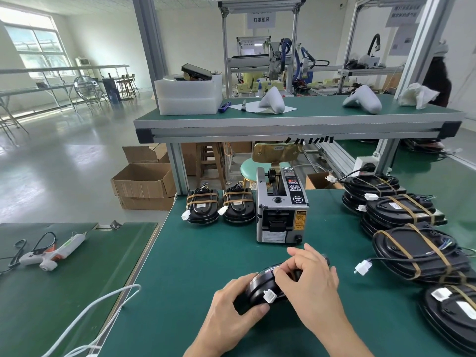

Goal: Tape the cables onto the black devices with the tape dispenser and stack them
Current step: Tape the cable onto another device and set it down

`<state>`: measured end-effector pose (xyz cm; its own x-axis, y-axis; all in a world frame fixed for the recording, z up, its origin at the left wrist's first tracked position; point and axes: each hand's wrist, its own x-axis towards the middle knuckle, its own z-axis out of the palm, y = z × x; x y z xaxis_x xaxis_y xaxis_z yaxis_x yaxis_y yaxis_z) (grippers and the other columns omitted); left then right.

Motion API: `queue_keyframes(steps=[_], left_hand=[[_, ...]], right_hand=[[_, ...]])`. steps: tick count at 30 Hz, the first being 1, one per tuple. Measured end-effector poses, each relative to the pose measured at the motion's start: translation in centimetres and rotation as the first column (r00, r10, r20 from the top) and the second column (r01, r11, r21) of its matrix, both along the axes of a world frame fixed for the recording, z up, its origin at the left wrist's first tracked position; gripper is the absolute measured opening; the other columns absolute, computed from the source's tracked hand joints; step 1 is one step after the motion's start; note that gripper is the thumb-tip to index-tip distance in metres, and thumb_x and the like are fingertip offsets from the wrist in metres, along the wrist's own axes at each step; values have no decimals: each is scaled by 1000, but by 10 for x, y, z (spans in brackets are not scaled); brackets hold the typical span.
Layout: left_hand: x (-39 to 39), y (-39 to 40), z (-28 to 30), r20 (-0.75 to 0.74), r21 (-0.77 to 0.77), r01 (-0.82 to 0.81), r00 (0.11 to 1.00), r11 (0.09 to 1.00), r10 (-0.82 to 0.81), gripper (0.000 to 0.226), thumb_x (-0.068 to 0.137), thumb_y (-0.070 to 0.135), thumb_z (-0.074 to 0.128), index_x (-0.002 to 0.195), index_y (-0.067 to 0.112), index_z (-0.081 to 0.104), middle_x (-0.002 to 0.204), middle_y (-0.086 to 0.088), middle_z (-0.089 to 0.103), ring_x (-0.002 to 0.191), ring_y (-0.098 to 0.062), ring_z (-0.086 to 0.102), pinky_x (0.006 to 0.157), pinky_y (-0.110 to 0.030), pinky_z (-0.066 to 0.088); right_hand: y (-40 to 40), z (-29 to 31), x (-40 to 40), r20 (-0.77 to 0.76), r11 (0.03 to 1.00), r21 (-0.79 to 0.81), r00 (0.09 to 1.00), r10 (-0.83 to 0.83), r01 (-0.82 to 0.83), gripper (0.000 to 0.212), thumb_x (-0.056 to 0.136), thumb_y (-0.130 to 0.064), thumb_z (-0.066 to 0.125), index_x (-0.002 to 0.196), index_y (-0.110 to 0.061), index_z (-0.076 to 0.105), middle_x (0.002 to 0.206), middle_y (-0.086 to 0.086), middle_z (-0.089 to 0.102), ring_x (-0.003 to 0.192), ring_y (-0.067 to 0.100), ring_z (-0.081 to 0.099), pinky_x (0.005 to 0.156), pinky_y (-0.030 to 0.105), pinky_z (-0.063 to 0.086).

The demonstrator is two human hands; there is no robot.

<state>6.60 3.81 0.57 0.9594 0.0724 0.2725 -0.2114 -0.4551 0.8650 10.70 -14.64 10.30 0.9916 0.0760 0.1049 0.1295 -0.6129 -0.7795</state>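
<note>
A black device (260, 287) with a white connector (270, 296) lies tilted on the green mat near the front edge. My left hand (231, 302) grips its near left end. My right hand (306, 276) lies over its top, fingers curled and pinching at the cable there. The grey tape dispenser (282, 212) stands upright behind my hands. Two taped black devices (202, 208) (239, 206) sit side by side to its left. Several banded devices are stacked at the right (401, 212) (422, 253).
A glue gun (54, 251) with its cord lies on the lower left table. A white cable (103, 307) hangs across the gap between tables. Cardboard boxes (143, 184) stand on the floor. A raised green shelf (296, 114) holds foam blocks and white housings.
</note>
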Motion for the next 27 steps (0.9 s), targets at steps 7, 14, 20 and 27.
queue_keyframes(steps=[7,14,20,27], left_hand=[[0,0,0,-9,0,5,1000,1000,-5,54,86,42,82,137,42,65,124,15,74,121,-16,68,103,-33,53],[0,0,1,7,13,2,1000,1000,-2,55,87,44,82,138,48,62,126,16,73,124,-16,66,103,-31,52],[1,0,0,5,16,3,1000,1000,-3,55,88,45,82,138,50,61,127,17,72,124,-16,67,103,-32,52],[1,0,-1,9,23,3,1000,1000,-3,54,88,44,82,137,51,61,127,15,73,124,-17,67,104,-36,53]], right_hand=[[1,3,0,1,997,-72,1000,0,1,21,91,-33,69,71,-30,64,125,-29,55,149,0,24,125,53,1],[1,2,1,40,995,-101,999,-6,10,22,90,-34,71,70,-29,61,122,-27,60,147,1,29,125,47,6],[0,-2,5,52,996,-93,999,-7,12,21,88,-36,74,73,-31,60,110,-31,55,145,2,33,124,44,7],[1,-12,6,95,999,-44,995,-22,26,18,91,-28,71,78,-32,59,103,-36,53,142,4,36,126,47,3]])
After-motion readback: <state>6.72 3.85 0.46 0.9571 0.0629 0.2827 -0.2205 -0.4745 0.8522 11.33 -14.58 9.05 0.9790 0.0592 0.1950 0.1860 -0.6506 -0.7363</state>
